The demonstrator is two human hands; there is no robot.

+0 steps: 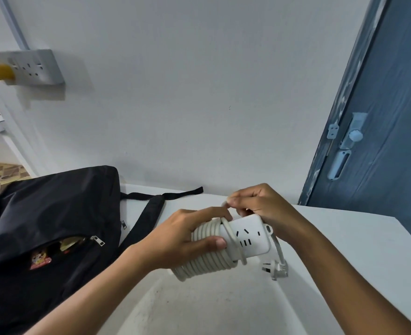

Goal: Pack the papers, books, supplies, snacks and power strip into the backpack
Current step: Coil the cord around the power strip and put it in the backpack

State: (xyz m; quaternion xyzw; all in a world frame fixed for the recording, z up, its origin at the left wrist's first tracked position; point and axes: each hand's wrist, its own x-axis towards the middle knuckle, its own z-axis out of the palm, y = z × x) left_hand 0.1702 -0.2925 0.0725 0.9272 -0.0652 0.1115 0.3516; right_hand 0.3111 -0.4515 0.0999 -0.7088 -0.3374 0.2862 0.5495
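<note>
left hand (187, 235) grips the white power strip (250, 235) around its coiled cord, held above the table (344, 250); right hand (260, 204) pinches the cord's end. black backpack (42, 226) lies left, pocket unzipped.

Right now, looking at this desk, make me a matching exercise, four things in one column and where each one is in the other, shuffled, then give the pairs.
Things:
1. power strip
2. backpack
3. yellow plug
4. loose white plug

Places:
A. in the wall socket, upper left
B. hanging below the right wrist
C. lying on the table, left side, front pocket unzipped
D. held between the left hand and right hand, cord coiled round it

Pairs: 1-D, 2-C, 3-A, 4-B
</note>
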